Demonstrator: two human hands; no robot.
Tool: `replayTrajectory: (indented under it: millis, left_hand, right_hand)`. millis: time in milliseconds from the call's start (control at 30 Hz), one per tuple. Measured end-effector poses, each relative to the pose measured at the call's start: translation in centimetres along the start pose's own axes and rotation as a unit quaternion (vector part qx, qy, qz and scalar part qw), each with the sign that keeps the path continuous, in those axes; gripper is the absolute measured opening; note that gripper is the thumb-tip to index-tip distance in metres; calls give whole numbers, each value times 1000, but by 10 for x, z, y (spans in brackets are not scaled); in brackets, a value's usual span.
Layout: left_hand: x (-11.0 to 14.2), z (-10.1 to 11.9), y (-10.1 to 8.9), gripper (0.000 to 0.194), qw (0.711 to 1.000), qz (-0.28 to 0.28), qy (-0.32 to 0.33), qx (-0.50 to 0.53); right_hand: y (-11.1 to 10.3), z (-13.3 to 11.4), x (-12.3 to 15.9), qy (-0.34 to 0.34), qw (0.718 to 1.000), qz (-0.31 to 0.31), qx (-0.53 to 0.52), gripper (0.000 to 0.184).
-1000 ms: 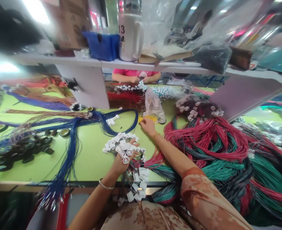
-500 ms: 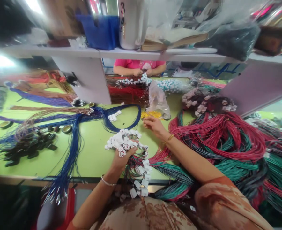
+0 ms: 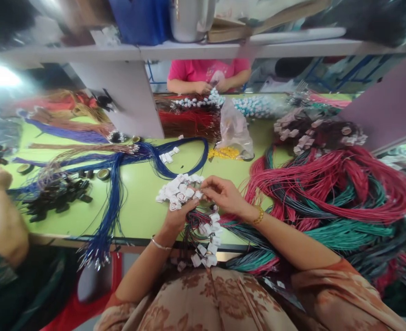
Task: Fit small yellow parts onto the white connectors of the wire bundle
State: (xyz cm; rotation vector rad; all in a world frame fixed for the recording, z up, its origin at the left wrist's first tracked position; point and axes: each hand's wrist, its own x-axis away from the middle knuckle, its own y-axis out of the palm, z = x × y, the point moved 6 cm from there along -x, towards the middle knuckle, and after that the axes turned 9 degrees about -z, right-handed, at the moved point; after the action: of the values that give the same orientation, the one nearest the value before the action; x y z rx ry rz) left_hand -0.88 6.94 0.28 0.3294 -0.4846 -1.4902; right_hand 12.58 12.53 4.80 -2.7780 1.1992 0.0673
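Note:
My left hand [image 3: 178, 218] is closed around a bunch of white plastic connectors [image 3: 180, 187], whose thin wires hang down below. More white connectors [image 3: 210, 234] dangle from these wires near the table's front edge. My right hand [image 3: 225, 196] is at the right side of the bunch, thumb and forefinger pinched together against one connector. Whatever sits between those fingertips is too small to make out. Beyond the right hand, a pile of small yellow pieces [image 3: 223, 152] lies beside a clear plastic bag [image 3: 236, 131].
Red, green and black wire bundles [image 3: 327, 193] heap up at right. Blue wires [image 3: 111, 197] hang over the front edge at left, near black connectors [image 3: 56, 197]. A shelf [image 3: 244, 49] crosses above. A co-worker's arm [image 3: 3, 207] is at far left; another person [image 3: 208, 76] sits opposite.
My right hand has moved from beside the yellow pieces back to the white connectors in my left hand. The view has tilted down, and a co-worker's arm has entered at left.

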Motion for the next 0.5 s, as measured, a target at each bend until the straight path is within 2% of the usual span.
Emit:
replayTrajectory:
  millis: [67,133,233,433,500]
  left_hand:
    - [0,-1,-1,38,1000,3,3,-1]
    - [1,-1,-3,38,1000,6,18,-21]
    - [2,-1,-7,37,995,6,47,-85]
    - [5,4,-10,29,976,37,74,-201]
    - [6,8,-8,26,973,48,64,-219]
  right_hand:
    - [2,-10,3,-51,995,10,88,9]
    - [3,-21,6,-118,978,28,172,8]
    - [6,-31,10,-172,958,32,225,10]
    - [4,-25,9,-96,980,39,169,2]
    - [4,-20,9,-75,987,41,139,6]
